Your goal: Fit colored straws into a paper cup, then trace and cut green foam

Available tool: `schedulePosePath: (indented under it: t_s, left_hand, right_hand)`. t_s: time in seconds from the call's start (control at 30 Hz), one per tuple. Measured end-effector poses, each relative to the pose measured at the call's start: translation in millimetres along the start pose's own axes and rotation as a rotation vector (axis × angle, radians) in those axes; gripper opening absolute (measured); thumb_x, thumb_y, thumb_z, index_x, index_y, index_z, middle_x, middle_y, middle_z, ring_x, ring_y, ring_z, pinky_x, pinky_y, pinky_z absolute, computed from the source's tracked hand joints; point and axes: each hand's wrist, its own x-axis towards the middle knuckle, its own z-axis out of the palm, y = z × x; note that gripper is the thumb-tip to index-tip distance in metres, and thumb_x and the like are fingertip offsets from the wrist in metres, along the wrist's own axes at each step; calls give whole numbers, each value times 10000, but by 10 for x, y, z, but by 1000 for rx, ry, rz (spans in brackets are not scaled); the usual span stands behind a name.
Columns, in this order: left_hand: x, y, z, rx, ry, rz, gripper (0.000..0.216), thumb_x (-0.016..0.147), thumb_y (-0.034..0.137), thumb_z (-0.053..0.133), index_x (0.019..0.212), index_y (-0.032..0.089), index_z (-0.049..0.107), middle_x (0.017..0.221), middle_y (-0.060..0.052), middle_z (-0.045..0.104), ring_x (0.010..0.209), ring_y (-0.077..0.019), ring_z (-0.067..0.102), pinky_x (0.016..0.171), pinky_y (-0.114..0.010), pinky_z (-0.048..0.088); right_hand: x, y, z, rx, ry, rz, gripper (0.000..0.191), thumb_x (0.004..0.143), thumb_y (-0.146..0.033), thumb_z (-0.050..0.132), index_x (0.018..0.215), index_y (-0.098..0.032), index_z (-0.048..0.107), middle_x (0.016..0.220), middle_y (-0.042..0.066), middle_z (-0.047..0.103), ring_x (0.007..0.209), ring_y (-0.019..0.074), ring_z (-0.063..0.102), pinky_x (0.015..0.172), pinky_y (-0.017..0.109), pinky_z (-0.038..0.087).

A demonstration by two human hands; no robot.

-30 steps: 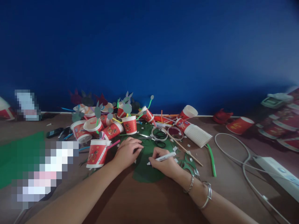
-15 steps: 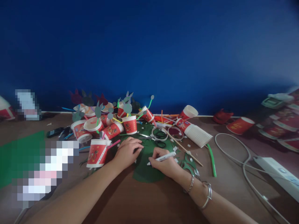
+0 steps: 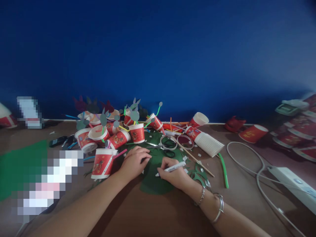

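Note:
A sheet of dark green paper (image 3: pixel 158 187) lies on the brown table in front of me. My left hand (image 3: pixel 135 161) rests on its left part, palm down, fingers slightly bent and holding nothing. My right hand (image 3: pixel 175 173) is closed around a white marker (image 3: pixel 175 166), whose tip points down and left at the paper. Whether the tip touches it I cannot tell. Beyond my hands, scissors (image 3: pixel 170 153) with black handles lie on the sheet, beside two rolls of tape. A red paper cup (image 3: pixel 102 164) stands left of my left wrist, with a pink straw beside it.
Several red cups (image 3: pixel 137 133) with straws and paper shapes crowd the back left. A stack of cups (image 3: pixel 208 143) lies to the right, near a wooden stick (image 3: pixel 198 161) and green scraps (image 3: pixel 199 176). Farther right are a white cable (image 3: pixel 259 174) and a power strip (image 3: pixel 293 184).

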Motion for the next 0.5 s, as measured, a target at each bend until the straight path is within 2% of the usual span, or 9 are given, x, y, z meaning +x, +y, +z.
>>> schedulePosePath:
  t_s: [0.5]
  left_hand:
    - [-1,-14,8,4,9,12,173,818,248,544,862,274,709,1060,6,681,996,-200,556,872,-358,433]
  right_hand:
    - [-11,-5,-3,-17,-10,4,202,663,-219,550,516,-197,414,473,-52,432,459,82,354,433,196,257]
